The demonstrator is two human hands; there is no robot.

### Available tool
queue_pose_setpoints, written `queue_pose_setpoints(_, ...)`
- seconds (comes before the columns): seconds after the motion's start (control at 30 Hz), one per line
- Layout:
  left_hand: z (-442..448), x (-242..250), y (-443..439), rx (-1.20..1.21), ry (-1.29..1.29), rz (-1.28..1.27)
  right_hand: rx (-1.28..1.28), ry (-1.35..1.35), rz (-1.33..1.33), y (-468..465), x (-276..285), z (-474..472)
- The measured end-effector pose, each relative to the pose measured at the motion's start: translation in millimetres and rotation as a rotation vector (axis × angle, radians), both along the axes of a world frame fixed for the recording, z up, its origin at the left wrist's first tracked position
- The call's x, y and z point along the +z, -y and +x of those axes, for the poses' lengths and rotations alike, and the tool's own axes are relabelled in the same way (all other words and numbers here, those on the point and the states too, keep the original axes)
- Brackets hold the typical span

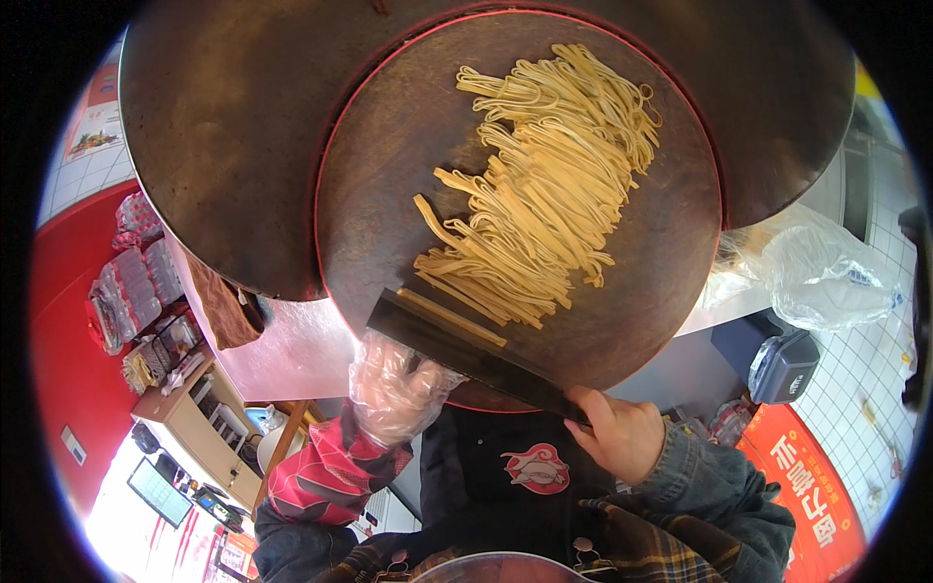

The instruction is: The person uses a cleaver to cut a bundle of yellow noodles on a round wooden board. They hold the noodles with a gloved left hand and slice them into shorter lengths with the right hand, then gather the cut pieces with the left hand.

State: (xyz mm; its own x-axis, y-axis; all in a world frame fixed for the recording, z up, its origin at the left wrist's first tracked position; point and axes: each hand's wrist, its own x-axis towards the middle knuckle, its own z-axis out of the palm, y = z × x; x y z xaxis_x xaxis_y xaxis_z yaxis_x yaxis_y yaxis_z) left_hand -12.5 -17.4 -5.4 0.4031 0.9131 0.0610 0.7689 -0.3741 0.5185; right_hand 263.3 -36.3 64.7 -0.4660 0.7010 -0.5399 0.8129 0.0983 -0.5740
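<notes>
Strips of folded yellowish food, like sliced tofu sheet or noodles (pixel 539 189), lie in a long heap across the round wooden chopping board (pixel 386 146). At the heap's lower end a wide dark cleaver (pixel 466 350) lies slanted near the board's edge, with one thin strip along its far side. My right hand (pixel 619 433), bare, is closed round the cleaver's handle. My left hand (pixel 401 382), in a clear plastic glove, rests with bent fingers against the near side of the blade. What lies beneath its fingers is hidden.
A large dark round surface (pixel 233 167) surrounds the board's far side. A brown cloth (pixel 226 306) lies at the left on a pale counter. Clear plastic bags (pixel 824 270) are at the right, above a dark lidded bin (pixel 787 368). Packed plastic containers (pixel 138 284) stand at the far left.
</notes>
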Motion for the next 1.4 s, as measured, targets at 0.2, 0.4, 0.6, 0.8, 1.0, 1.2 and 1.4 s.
queue_pose_setpoints(0.2,-0.5,0.9,-2.1,0.002,0.006,0.039,-0.002,0.019,-0.013,-1.4,2.0,-5.4)
queue_pose_setpoints(0.4,-1.4,-1.8,-1.1,0.02,0.056,0.065,-0.02,0.038,0.026,-0.3,-2.2,-14.5)
queue_pose_setpoints(0.6,0.7,1.4,0.2,0.016,0.066,-0.005,-0.077,-0.011,0.086,-8.2,-14.2,-35.8)
queue_pose_setpoints(0.8,0.9,-4.6,-0.6,-0.006,0.148,0.014,-0.1,-0.117,0.066,-33.2,-30.3,-58.1)
queue_pose_setpoints(1.0,-7.5,-2.0,-1.9,-0.097,0.192,-0.013,-0.151,-0.106,0.057,-33.0,-24.3,-48.2)
queue_pose_setpoints(1.2,-6.0,-5.1,-5.8,-0.118,0.215,0.022,-0.227,-0.154,0.047,-21.3,-16.2,-24.0)
queue_pose_setpoints(1.4,-10.1,-7.3,-1.4,-0.063,0.247,-0.048,-0.149,-0.169,0.031,-1.7,1.2,-17.1)
